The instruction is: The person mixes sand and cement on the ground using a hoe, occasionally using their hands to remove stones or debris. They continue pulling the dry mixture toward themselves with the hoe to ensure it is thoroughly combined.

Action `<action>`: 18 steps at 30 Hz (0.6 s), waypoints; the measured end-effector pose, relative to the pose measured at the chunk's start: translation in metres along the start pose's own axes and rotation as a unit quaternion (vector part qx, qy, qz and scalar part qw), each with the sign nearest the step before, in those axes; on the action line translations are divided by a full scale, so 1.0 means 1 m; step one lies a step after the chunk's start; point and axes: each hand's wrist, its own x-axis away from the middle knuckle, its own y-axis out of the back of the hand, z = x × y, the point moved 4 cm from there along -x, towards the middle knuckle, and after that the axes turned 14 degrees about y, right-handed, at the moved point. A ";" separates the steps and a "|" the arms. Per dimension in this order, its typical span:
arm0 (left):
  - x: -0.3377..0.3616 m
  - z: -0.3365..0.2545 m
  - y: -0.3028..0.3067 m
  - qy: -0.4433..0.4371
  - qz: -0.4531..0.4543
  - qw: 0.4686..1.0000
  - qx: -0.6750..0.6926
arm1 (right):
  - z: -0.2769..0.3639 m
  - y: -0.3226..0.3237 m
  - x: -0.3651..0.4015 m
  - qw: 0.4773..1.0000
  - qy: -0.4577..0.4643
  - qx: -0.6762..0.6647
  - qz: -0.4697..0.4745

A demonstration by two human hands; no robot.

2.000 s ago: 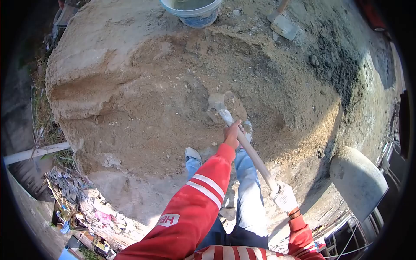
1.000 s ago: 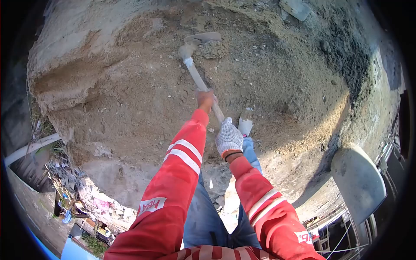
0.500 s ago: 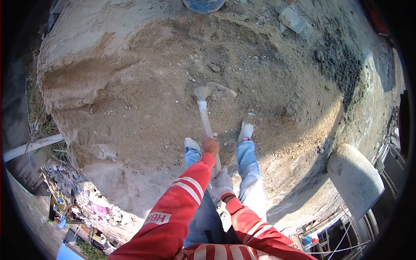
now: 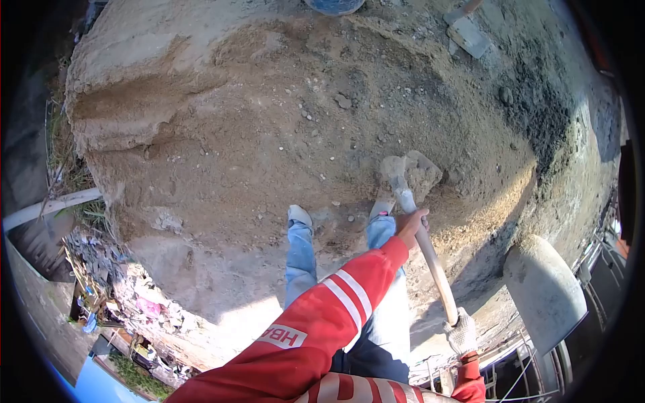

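Observation:
My left hand [image 4: 411, 228], bare, grips the wooden handle [image 4: 433, 269] of a hoe close to its head. The hoe's dusty metal head [image 4: 422, 176] is over the soil, just beyond my shoe on the right. At the lower end of the handle, my right hand [image 4: 462, 334] is closed in a pale knitted glove. The handle slants from upper left to lower right. Loose brown soil [image 4: 255, 154] with small stones lies in front of my feet.
A blue bucket [image 4: 334, 5] is at the top edge. A shovel blade [image 4: 469, 35] lies at the upper right. Dark material [image 4: 534, 101] is beyond it. A large pale curved panel [image 4: 543, 289] stands at the right, and litter [image 4: 144, 295] lies at the lower left.
The hoe has swung to the right, its head now by my shoe on the right. My left hand moved right; my right hand moved right and down, farther from the left.

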 end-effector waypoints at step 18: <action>0.396 -0.284 0.018 -0.736 -0.111 0.529 -0.407 | 0.424 -0.247 -0.326 0.751 0.020 -0.648 -0.125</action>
